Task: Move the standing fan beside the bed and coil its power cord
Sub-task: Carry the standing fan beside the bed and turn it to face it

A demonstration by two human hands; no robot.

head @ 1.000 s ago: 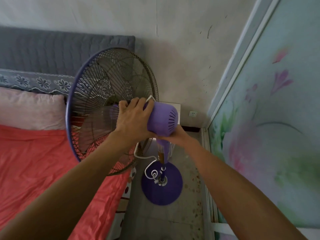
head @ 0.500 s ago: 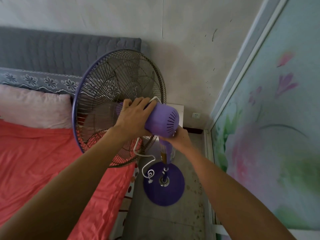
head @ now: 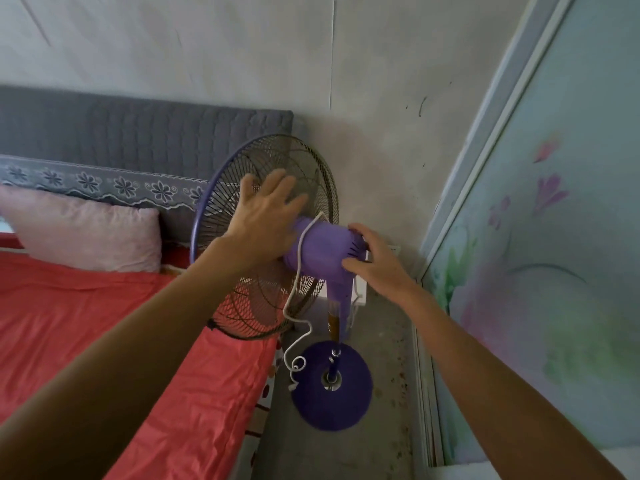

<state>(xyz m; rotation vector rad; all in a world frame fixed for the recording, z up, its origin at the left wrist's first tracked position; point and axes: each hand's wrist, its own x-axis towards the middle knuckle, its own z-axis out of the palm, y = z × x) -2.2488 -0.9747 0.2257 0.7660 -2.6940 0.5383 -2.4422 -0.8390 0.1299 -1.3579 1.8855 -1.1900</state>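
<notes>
A purple standing fan (head: 320, 249) stands on the grey floor in the gap between the bed (head: 104, 334) and the wall, its round base (head: 332, 393) near the bed's corner. Its wire cage (head: 311, 168) faces the bed. My left hand (head: 266, 216) hovers with spread fingers over the back of the cage, just off the motor housing. My right hand (head: 372, 261) rests on the rear of the purple housing. The white power cord (head: 294, 306) drapes over the housing and hangs in a loose curl down to the floor by the base.
A red sheet covers the bed, with a pink pillow (head: 86, 233) and a grey padded headboard (head: 138, 133). A white bedside cabinet (head: 360, 289) stands behind the fan's pole. A flowered sliding panel (head: 540, 271) lines the right side. A wall socket (head: 394, 250) sits low in the corner.
The fan has moved away from me toward the corner, beside the bed. My left hand has let go of the housing and opened; my right hand shifted from under the housing to its rear.
</notes>
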